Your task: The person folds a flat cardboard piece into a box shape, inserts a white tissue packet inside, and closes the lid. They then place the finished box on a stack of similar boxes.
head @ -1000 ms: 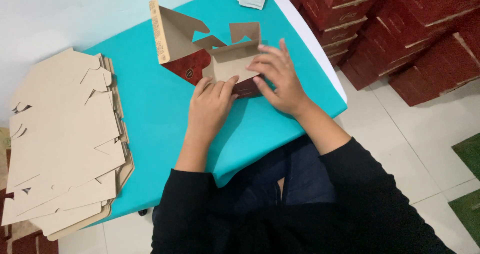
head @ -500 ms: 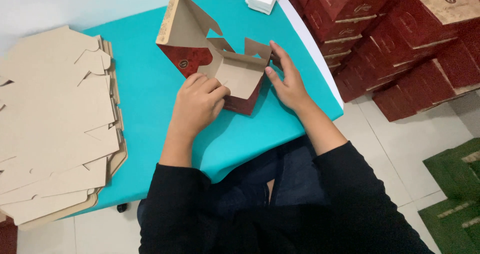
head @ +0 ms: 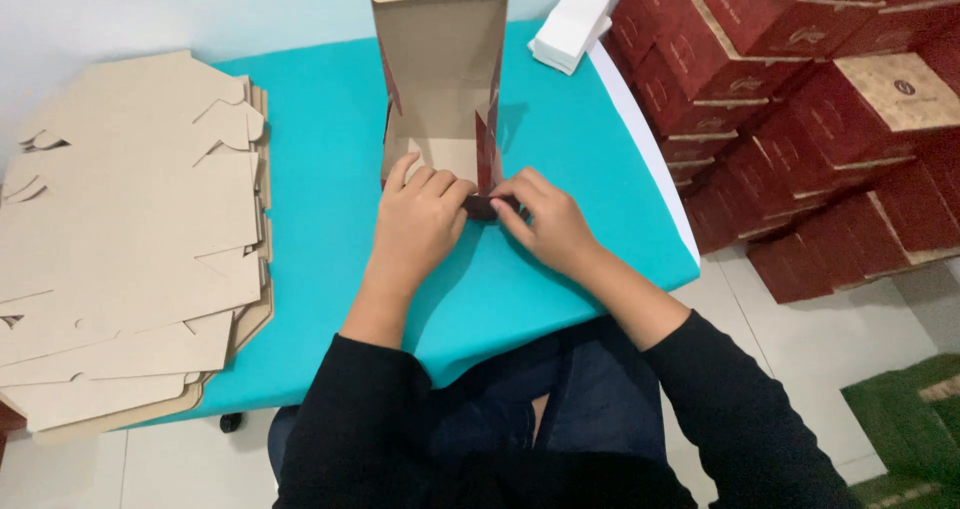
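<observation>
Pressing, both hands [head: 480, 214] apparently pinch the cardboard box [head: 440, 79].

On a teal-covered table [head: 330, 259], the left hand [head: 418, 219] and right hand [head: 545, 219] press on the near wall of a half-folded brown cardboard box [head: 440, 79] with dark red outer faces, its lid flap standing upright. A stack of flat brown cardboard blanks [head: 120, 239] lies to the left, and dark red finished boxes [head: 800, 99] are piled at the right.
</observation>
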